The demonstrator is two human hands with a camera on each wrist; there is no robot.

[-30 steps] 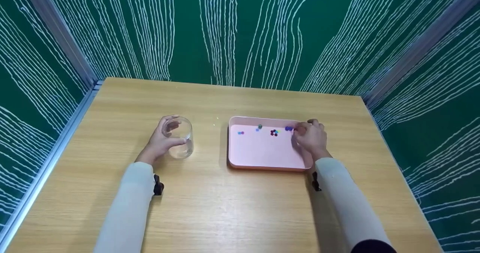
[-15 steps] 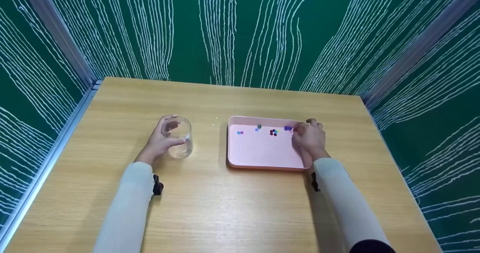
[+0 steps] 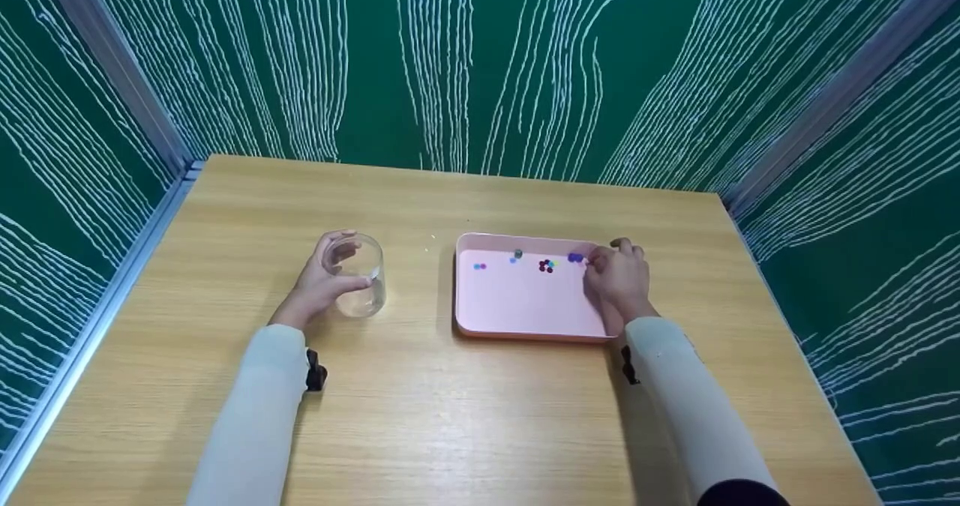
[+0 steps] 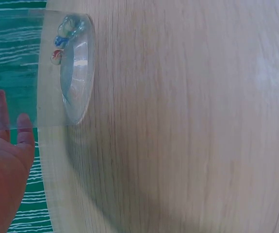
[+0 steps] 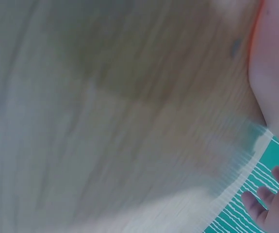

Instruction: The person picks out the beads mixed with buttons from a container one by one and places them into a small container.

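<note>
My left hand (image 3: 322, 281) grips a tall clear cup (image 3: 361, 296), thumb on the near side and fingers round the back. The cup stands upright on the table. In the left wrist view, several glass marbles (image 4: 64, 36) lie at its bottom. My right hand (image 3: 621, 277) reaches over the right end of a pink tray (image 3: 525, 336), fingers bent, fingertips beside purple beads (image 3: 575, 257). Whether they pinch a bead I cannot tell. Further left in the tray lie dark red beads (image 3: 545, 267), a dark green marble (image 3: 518, 253) and a blue-and-pink pair of beads (image 3: 479, 266).
The wooden table (image 3: 420, 408) carries the cup on the left and the tray right of centre. Tiny pale specks (image 3: 433, 236) lie between them. Green walls (image 3: 495, 64) with white wavy lines enclose the back and sides.
</note>
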